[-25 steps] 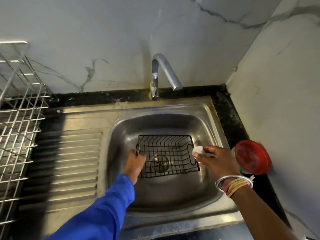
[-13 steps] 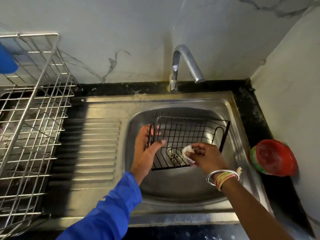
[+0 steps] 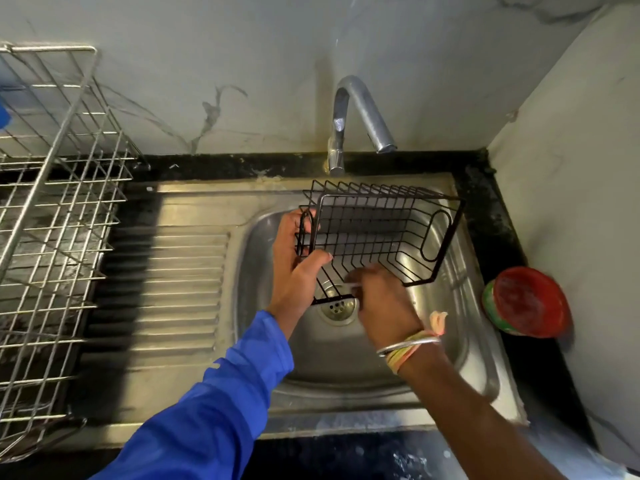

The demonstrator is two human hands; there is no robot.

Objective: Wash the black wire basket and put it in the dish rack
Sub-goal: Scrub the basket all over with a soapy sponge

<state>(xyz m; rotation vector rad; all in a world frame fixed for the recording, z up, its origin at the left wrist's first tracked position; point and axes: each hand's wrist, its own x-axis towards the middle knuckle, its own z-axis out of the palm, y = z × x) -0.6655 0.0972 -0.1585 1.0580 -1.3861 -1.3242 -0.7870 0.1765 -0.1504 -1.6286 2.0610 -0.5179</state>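
The black wire basket (image 3: 377, 233) is tilted up on its side over the steel sink (image 3: 460, 341), its open top facing me. My left hand (image 3: 294, 268) grips the basket's left end, thumb across the front wires. My right hand (image 3: 384, 303) is blurred at the basket's lower front edge and pinches a small white scrubbing piece (image 3: 353, 284) against the wires. The silver wire dish rack (image 3: 59, 216) stands at the left beside the ribbed drainboard.
The tap (image 3: 360, 116) arches over the sink's back edge with no water running. A red-lidded round container (image 3: 528, 301) sits on the black counter at the right, close to the wall. The ribbed drainboard (image 3: 166, 289) lies between sink and rack.
The basket was lying flat on the sink bottom; my left hand has lifted and tipped it upright. My right hand has moved from its right end to its lower front edge with the white piece.
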